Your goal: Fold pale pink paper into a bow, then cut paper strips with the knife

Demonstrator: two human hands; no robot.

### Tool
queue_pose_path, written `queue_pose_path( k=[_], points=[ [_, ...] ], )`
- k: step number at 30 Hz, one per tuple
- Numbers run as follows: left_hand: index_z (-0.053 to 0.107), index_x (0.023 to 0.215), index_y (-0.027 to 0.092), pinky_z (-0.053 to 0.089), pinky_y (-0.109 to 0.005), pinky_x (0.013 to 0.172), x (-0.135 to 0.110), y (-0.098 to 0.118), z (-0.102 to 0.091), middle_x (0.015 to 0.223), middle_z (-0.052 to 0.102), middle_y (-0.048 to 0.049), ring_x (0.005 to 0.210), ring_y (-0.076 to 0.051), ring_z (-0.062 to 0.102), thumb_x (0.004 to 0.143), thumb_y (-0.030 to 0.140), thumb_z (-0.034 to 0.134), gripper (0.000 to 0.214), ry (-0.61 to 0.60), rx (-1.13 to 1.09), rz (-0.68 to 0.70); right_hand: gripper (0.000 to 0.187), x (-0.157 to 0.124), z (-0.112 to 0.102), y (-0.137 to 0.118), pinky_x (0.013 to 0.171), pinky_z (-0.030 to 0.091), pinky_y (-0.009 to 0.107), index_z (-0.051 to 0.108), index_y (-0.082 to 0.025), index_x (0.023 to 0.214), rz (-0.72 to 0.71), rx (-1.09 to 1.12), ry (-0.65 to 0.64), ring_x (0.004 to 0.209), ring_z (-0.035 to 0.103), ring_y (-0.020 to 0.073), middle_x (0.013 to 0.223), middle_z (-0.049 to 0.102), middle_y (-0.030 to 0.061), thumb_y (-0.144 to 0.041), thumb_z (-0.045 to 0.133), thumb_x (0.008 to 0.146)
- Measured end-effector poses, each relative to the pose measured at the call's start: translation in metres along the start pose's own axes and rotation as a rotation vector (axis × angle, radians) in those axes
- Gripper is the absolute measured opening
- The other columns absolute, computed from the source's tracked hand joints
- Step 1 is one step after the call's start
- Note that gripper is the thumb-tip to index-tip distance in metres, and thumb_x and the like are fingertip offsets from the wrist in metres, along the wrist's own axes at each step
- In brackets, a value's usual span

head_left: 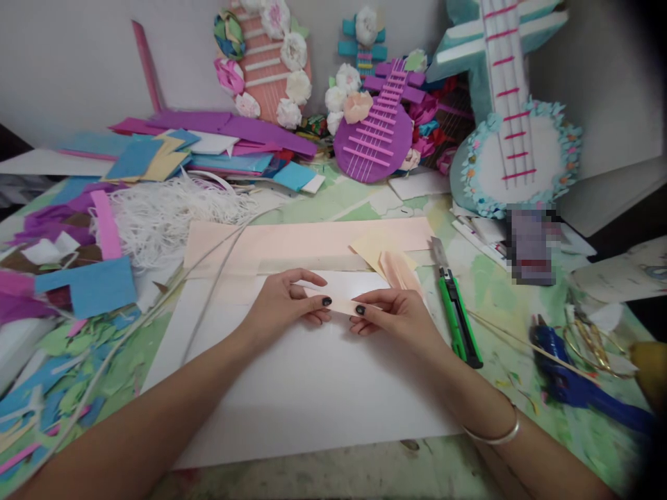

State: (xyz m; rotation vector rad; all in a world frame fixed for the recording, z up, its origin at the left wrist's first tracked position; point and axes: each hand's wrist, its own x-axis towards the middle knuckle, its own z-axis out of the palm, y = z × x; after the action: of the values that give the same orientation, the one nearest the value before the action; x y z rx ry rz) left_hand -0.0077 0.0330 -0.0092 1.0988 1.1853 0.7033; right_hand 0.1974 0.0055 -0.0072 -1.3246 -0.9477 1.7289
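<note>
Between my two hands stretches a small pale peach strip of crepe paper [342, 305]. My left hand [294, 297] pinches its left end between thumb and fingers. At the other end, my right hand [388, 310] pinches it the same way. Both hands are above a white board [313, 389]. Just behind my right hand lie cut peach paper pieces [399, 269] and a pale yellow paper piece [367, 248]. A long peach crepe paper sheet [292, 239] spreads along the board's far edge.
A green utility knife [456, 312], blade out, lies right of the board. Farther right is a blue glue gun [567, 368]. Paper scraps [62, 375] and white shredded strands [177, 212] cover the left. Paper-decorated instrument models, one purple [375, 135], stand behind.
</note>
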Motion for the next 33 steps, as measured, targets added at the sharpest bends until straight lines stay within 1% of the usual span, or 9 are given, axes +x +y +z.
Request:
queue_pose_path(
  k=[7,12,15,18,21,24,29,33],
  points=[
    [0.061,0.091,0.012,0.056,-0.023,0.053,0.0004,0.0002,0.0005,0.062,0.072,-0.0078,0.055,-0.018,0.069,0.069,0.036,0.078,0.036,0.01,-0.016,-0.011,0.04,0.0006,-0.0002,0.0018,0.055,0.058,0.024,0.069,-0.011,0.084,-0.021,-0.03,0.002,0.054,0.069,0.0142,0.063,0.072,0.0053,-0.038,0.082,0.057],
    [0.061,0.09,0.013,0.056,-0.024,0.055,-0.0001,-0.0007,0.0009,0.063,0.072,-0.0077,0.056,-0.019,0.069,0.069,0.036,0.078,0.036,0.014,-0.018,-0.006,0.041,0.0006,-0.0008,0.0034,0.056,0.058,0.026,0.069,-0.013,0.086,-0.043,-0.047,-0.006,0.056,0.069,0.0157,0.064,0.072,0.0051,-0.04,0.081,0.058],
    [0.061,0.091,0.012,0.057,-0.025,0.055,0.0003,-0.001,0.0007,0.063,0.072,-0.0083,0.056,-0.02,0.07,0.069,0.035,0.077,0.036,0.003,-0.038,-0.014,0.043,0.0009,-0.0024,0.0045,0.057,0.058,0.028,0.07,-0.01,0.083,-0.04,-0.033,-0.005,0.056,0.069,0.0174,0.065,0.072,0.007,-0.041,0.083,0.056],
    [0.06,0.092,0.012,0.057,-0.027,0.057,0.0008,-0.0004,0.0005,0.063,0.072,-0.009,0.057,-0.021,0.07,0.073,0.036,0.074,0.033,-0.023,-0.056,-0.02,0.044,0.0011,-0.0028,0.0051,0.057,0.058,0.029,0.07,-0.01,0.079,-0.045,-0.027,0.0,0.057,0.07,0.0184,0.064,0.071,0.0078,-0.043,0.084,0.054],
    [0.059,0.091,0.013,0.056,-0.027,0.061,0.0007,-0.0005,0.0002,0.066,0.072,-0.0082,0.06,-0.02,0.071,0.076,0.033,0.069,0.027,-0.011,-0.044,0.007,0.044,0.0011,-0.0021,0.0049,0.057,0.058,0.029,0.07,-0.011,0.078,-0.071,-0.035,-0.001,0.057,0.069,0.0178,0.063,0.071,0.0073,-0.045,0.083,0.054],
    [0.06,0.092,0.014,0.055,-0.025,0.062,0.0001,-0.0015,-0.0001,0.068,0.072,-0.0054,0.061,-0.019,0.07,0.077,0.031,0.066,0.024,0.028,0.001,0.049,0.043,0.0009,-0.0012,0.0041,0.058,0.058,0.03,0.07,-0.012,0.077,-0.091,-0.044,-0.001,0.057,0.069,0.0178,0.063,0.071,0.0069,-0.046,0.083,0.054],
    [0.061,0.09,0.015,0.052,-0.024,0.064,0.0006,-0.0008,0.0003,0.062,0.066,0.0006,0.061,-0.017,0.07,0.074,0.032,0.068,0.024,0.086,0.023,0.108,0.042,0.001,-0.0012,0.0038,0.058,0.058,0.029,0.069,-0.012,0.075,-0.091,-0.069,0.005,0.057,0.069,0.0178,0.063,0.071,0.0071,-0.046,0.082,0.055],
    [0.062,0.091,0.015,0.053,-0.025,0.063,0.0013,0.0,0.003,0.075,0.07,-0.0039,0.064,-0.016,0.069,0.068,0.034,0.075,0.034,0.035,0.034,0.127,0.042,0.0009,-0.0011,0.0062,0.058,0.058,0.028,0.069,-0.012,0.076,-0.115,-0.083,-0.01,0.056,0.069,0.0167,0.062,0.07,0.006,-0.046,0.081,0.056]
  ],
)
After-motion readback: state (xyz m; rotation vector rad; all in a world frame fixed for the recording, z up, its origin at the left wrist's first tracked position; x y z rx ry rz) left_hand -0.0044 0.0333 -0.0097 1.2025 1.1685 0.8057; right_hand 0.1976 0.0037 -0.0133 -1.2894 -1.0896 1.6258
